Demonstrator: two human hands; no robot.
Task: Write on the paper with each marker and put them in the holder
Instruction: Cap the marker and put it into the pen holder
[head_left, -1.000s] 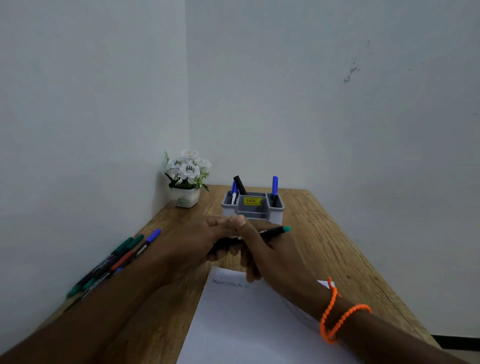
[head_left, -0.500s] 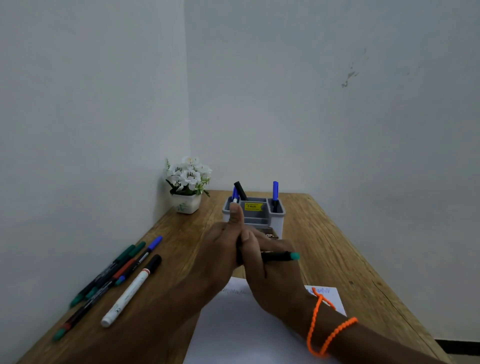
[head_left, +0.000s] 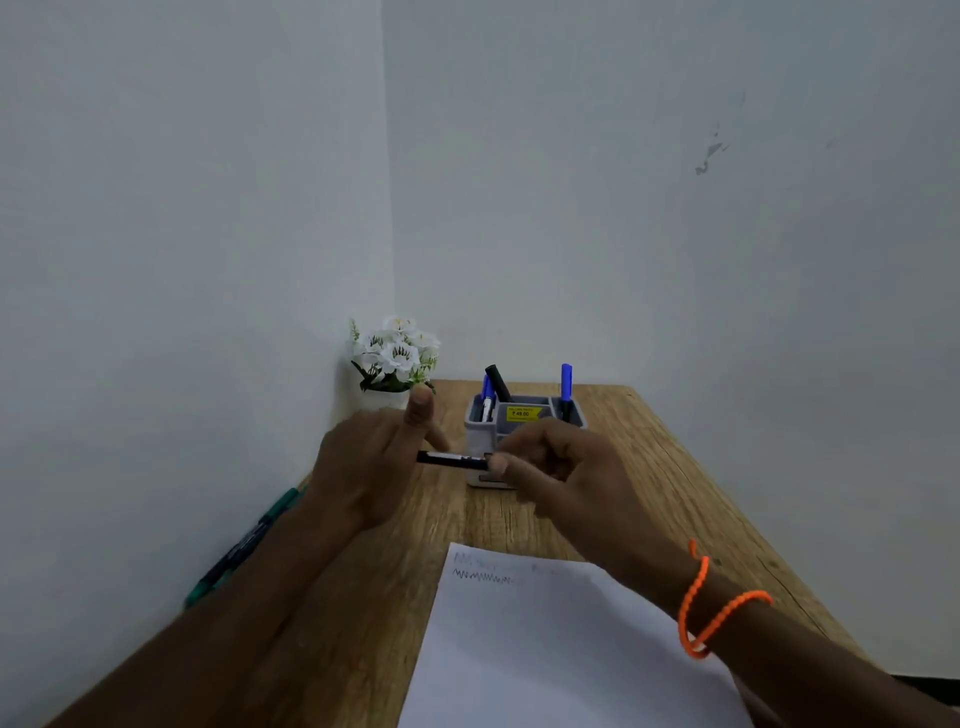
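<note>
Black marker (head_left: 452, 459) is held level above the bench (head_left: 670, 467), in front of the grey holder (head_left: 480, 439) at the far edge.

Head view:
- Change: half a second ago both hands gripped the marker together. They are now apart. The left hand (head_left: 363, 467) is off the marker, fingers loosely extended and thumb up, holding nothing. The teal end seen earlier is now hidden.
- Judgement: the marker appears to have been closed and is ready for the holder.
- Grip: the right hand (head_left: 561, 467) pinches the marker's right end with curled fingers.
- Orientation: the long axis runs left-right, parallel to the bench's far edge; the free end points left.
- Remaining: more markers (head_left: 244, 545) lie along the left edge. The paper (head_left: 545, 649) at the near edge bears scribbles.
</note>
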